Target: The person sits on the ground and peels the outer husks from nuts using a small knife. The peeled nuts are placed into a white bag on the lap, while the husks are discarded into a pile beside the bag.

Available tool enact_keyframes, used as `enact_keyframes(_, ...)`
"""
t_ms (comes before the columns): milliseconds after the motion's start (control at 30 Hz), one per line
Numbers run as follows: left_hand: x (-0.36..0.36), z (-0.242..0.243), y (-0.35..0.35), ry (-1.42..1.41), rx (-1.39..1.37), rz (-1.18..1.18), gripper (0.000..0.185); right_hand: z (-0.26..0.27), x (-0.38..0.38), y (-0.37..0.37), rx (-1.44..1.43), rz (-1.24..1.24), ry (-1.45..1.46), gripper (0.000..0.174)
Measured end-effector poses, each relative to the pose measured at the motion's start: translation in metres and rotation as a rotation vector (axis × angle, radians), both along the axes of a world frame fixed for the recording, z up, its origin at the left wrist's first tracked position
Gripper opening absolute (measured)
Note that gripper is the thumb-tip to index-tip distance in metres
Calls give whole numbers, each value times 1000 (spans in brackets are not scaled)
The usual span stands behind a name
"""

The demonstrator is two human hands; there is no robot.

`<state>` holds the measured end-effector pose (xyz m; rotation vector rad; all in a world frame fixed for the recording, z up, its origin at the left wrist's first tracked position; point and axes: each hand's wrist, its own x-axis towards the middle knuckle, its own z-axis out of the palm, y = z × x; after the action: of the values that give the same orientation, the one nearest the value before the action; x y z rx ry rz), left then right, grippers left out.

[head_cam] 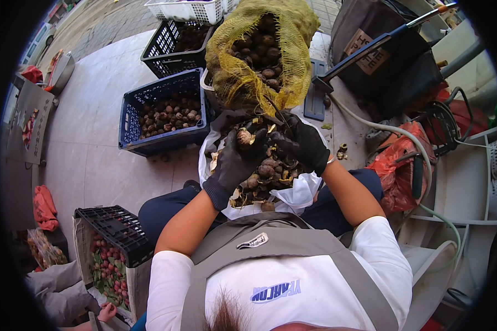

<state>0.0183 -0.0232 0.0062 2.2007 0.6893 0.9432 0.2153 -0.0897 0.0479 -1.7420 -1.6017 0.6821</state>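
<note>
My left hand (241,159), in a black knit glove, holds a walnut (245,137) whose pale shell shows between thumb and fingers. Just to its right, my gloved right hand (303,142) grips a thin, dark, blade-like tool (276,108) that points up and away from me; its handle is hidden in the fist. Both hands are above a white bag (207,155) spread open between my knees. Dark husk pieces, yellowish peelings and round brown unshelled walnuts (267,169) fill it. Beyond the hands, a yellow mesh sack (300,62) gapes open, full of dark walnuts (260,49).
Left of the bag stands a blue plastic crate (161,142) of walnuts, with a black crate (172,66) behind it. A crate of reddish fruit (109,269) is at lower left, near another person's hand (107,311). A long-handled tool (364,51) and a hose (381,126) lie right.
</note>
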Motion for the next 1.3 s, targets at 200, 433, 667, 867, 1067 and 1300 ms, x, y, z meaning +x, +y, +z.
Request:
enact_keyframes(200, -4, -22, -15, 41, -280, -93, 68, -33, -42, -2, 80, 103, 109, 66)
enact_keyframes(433, -7, -19, -6, 97, -327, -178, 59, -21, -29, 1, 115, 188, -155, 60)
enact_keyframes(667, -4, -26, -5, -321, -1451, -351, 56, -29, -36, -4, 214, 252, -24, 51)
enact_keyframes(867, -12, -21, -12, -405, -1612, -435, 50, -16, -37, -5, 65, 329, 118, 38)
enact_keyframes(1067, -15, 16, -31, -291, -1259, -597, 63, -11, -33, -20, 62, 290, 313, 29)
enact_keyframes(1300, -25, 27, -40, -490, -1332, -632, 75, -21, -30, -12, 11, 324, 226, 31)
